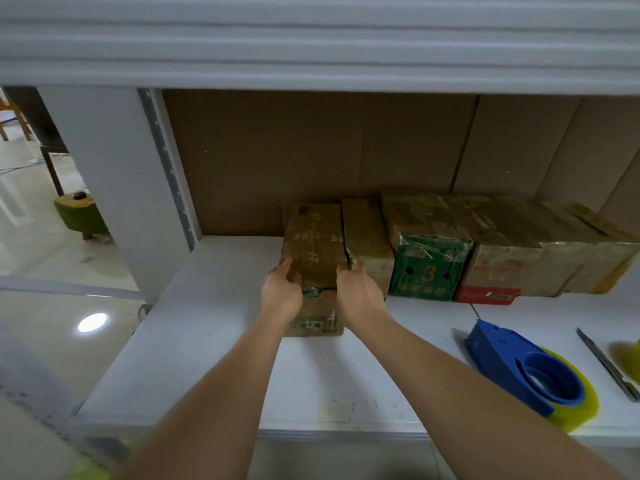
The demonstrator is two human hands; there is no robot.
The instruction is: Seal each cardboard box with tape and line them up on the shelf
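I am reaching forward with both bare arms into a white shelf (221, 306) backed with brown cardboard, and between my hands is a tall brown cardboard box with faded printing and glossy clear tape over its top (313, 251). My left hand (282, 292) curls its fingers round the box's near left corner, thumb on the near face; my right hand (358, 292) grips the near right corner the same way, fingertips wrapped onto the right side. The box stands on the shelf at the left end of a row, its right side touching or just beside a similar brown taped box (369, 244); to the right of that come a green box printed with an orange 3 (427, 268) and more brown taped boxes (519, 244) running off right. The box in my hands runs lengthwise from near to far, its narrow end facing me, and its near end sticks out nearer than its neighbours. To finish this step well, I judge I should push evenly with both hands straight toward the far wall, keeping the box square to its neighbour so it does not twist or catch on the tape, until its near face sits level with the row. On the shelf to the near right lie a blue plastic tape dispenser holding a yellow roll (533, 372) and a slim metal blade (606, 362).
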